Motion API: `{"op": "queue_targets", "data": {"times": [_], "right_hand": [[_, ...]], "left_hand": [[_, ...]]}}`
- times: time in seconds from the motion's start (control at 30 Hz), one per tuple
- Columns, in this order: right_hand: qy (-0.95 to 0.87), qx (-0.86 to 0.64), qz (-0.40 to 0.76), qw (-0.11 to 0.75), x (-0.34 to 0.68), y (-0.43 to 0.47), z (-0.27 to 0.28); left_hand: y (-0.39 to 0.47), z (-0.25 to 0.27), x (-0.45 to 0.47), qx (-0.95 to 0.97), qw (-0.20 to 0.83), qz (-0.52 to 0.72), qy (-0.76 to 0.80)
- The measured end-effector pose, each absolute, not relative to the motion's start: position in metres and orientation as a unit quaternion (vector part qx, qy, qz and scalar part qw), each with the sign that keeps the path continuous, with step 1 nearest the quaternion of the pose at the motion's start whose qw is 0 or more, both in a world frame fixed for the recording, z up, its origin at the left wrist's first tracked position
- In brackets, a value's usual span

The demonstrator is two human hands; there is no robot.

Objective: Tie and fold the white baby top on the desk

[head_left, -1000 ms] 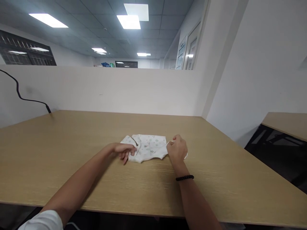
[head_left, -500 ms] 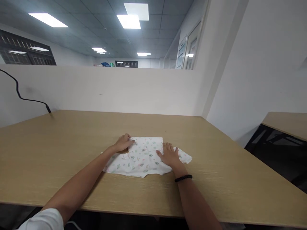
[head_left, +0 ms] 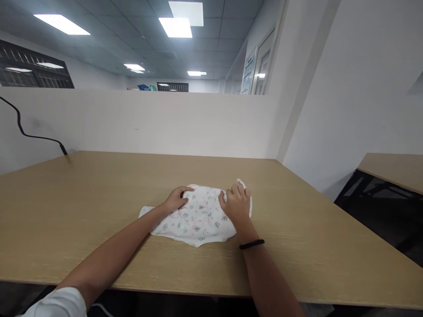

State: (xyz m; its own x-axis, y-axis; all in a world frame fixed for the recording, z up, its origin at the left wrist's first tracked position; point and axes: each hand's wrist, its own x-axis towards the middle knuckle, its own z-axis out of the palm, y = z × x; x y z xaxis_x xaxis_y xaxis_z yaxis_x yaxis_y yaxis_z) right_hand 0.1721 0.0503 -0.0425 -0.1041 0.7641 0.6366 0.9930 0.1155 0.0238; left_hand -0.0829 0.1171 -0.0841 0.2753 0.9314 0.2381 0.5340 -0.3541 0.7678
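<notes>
A white baby shirt (head_left: 205, 218) with small coloured prints lies on the wooden table, its far edge a little raised and rumpled. My left hand (head_left: 175, 200) grips its far left corner, thumb on the near side and fingers over the edge. On the far right side, my right hand (head_left: 237, 203) is closed round the fabric, with the fingers curled. A strip of white cloth, apparently the sleeve, pokes up behind the right knuckles. The cloth under both palms is hidden.
The table (head_left: 99, 189) reaches back to a low white partition (head_left: 185, 123). A black cable (head_left: 39, 137) hangs at the far left. To the right stands a second table (head_left: 393, 165) with a dark frame, beyond a white wall.
My right hand has gone from lying flat to closed round the shirt's right side, lifting the sleeve. My left hand has shifted slightly right, and the far edge has bunched up.
</notes>
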Motion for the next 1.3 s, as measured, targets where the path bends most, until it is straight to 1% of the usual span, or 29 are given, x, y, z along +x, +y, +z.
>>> {"op": "queue_targets", "data": {"times": [0.07, 0.17, 0.23, 0.3, 0.5, 0.57, 0.67, 0.73, 0.8, 0.9, 0.97, 1.07, 1.13, 1.2, 1.3], "right_hand": [[-0.718, -0.608, -0.239, 0.241, 0.169, 0.05, -0.044], [-0.707, -0.648, -0.207, 0.193, 0.17, 0.052, -0.053], [-0.693, -0.681, -0.175, 0.161, 0.175, 0.055, -0.061], [-0.685, -0.699, -0.144, 0.147, 0.182, 0.057, -0.067], [-0.715, -0.677, -0.023, 0.17, 0.184, 0.062, -0.075], [-0.729, -0.659, 0.028, 0.182, 0.18, 0.064, -0.077], [-0.735, -0.639, 0.077, 0.211, 0.176, 0.07, -0.08], [-0.736, -0.629, 0.078, 0.239, 0.175, 0.073, -0.081], [-0.738, -0.616, 0.058, 0.269, 0.175, 0.075, -0.082], [-0.746, -0.591, -0.006, 0.307, 0.175, 0.072, -0.078], [-0.773, -0.548, -0.059, 0.315, 0.175, 0.066, -0.072], [-0.828, -0.464, -0.114, 0.294, 0.174, 0.059, -0.063], [-0.843, -0.453, -0.125, 0.261, 0.174, 0.057, -0.06], [-0.831, -0.499, -0.117, 0.218, 0.176, 0.059, -0.061], [-0.768, -0.614, -0.079, 0.163, 0.18, 0.062, -0.069]], "left_hand": [[0.119, -0.086, -0.082, 0.742, 0.273, 0.398, 0.465], [0.122, -0.09, -0.084, 0.755, 0.226, 0.411, 0.459], [0.125, -0.093, -0.087, 0.774, 0.191, 0.39, 0.461], [0.128, -0.097, -0.09, 0.798, 0.153, 0.364, 0.456], [0.12, -0.094, -0.09, 0.816, 0.037, 0.286, 0.5], [0.113, -0.089, -0.088, 0.84, 0.05, 0.242, 0.483], [0.104, -0.082, -0.085, 0.88, 0.116, 0.147, 0.436], [0.101, -0.08, -0.084, 0.89, 0.136, 0.094, 0.424], [0.099, -0.078, -0.084, 0.893, 0.142, 0.07, 0.42], [0.1, -0.077, -0.084, 0.897, 0.152, 0.074, 0.409], [0.1, -0.077, -0.085, 0.899, 0.155, 0.08, 0.402], [0.099, -0.075, -0.084, 0.901, 0.153, 0.082, 0.398], [0.098, -0.073, -0.083, 0.901, 0.151, 0.076, 0.4], [0.097, -0.072, -0.083, 0.899, 0.151, 0.068, 0.405], [0.097, -0.074, -0.084, 0.896, 0.148, 0.075, 0.412]]}}
